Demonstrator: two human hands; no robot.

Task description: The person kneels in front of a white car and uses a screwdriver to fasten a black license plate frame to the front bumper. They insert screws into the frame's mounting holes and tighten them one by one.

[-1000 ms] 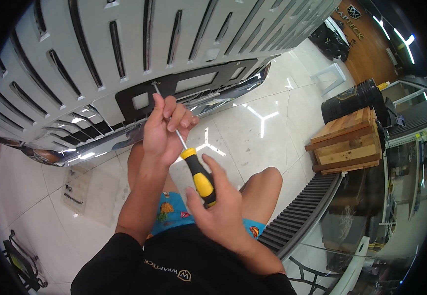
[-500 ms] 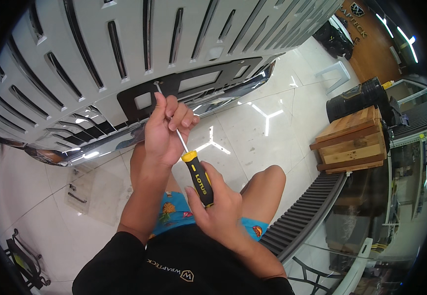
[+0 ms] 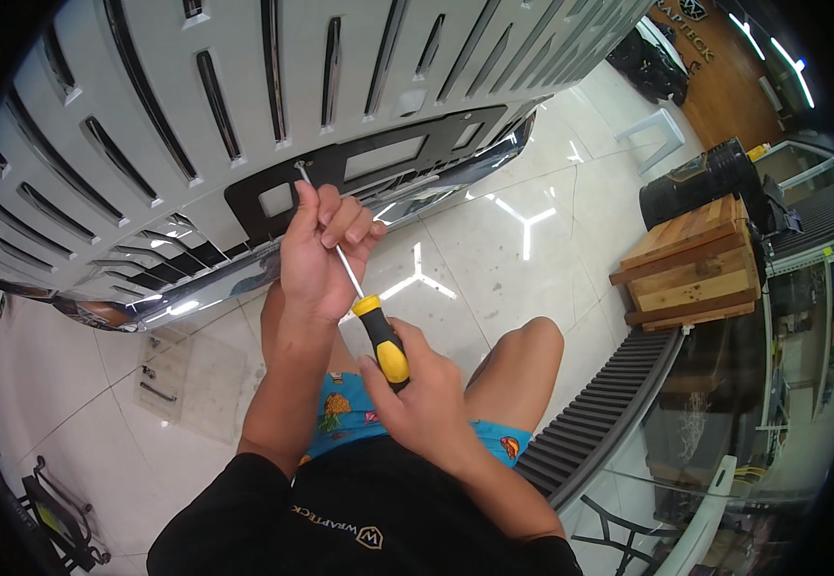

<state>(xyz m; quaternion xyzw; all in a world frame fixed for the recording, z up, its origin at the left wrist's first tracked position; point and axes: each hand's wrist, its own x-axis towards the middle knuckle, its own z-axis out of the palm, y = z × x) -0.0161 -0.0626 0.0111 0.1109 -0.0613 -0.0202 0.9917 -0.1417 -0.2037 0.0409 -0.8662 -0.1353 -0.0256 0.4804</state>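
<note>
A screwdriver [image 3: 387, 353] with a black and yellow handle slants up and forward. My right hand [image 3: 423, 396] wraps round its handle. Higher up, my left hand [image 3: 313, 259] has its fingers curled loosely about the metal shaft. The tip meets a screw [image 3: 302, 165] in a black plate with rectangular cutouts [image 3: 328, 177], though the exact fit of the tip is too small to make out. That plate lies against the lower part of a light-coloured car grille [image 3: 302, 67] with long dark slots.
Beneath the plate runs a shiny bumper edge [image 3: 229, 280]. A clear flat case [image 3: 184, 379] with a few small parts lies on the tiled floor at left. To the right stand a wooden crate [image 3: 690, 274], a black drum [image 3: 693, 187], a white stool [image 3: 655, 130] and a dark ribbed strip [image 3: 609, 408].
The screwdriver's handle has turned about its axis in my right hand, so a yellow patch now faces up. Both hands keep nearly the same places; the view has shifted slightly.
</note>
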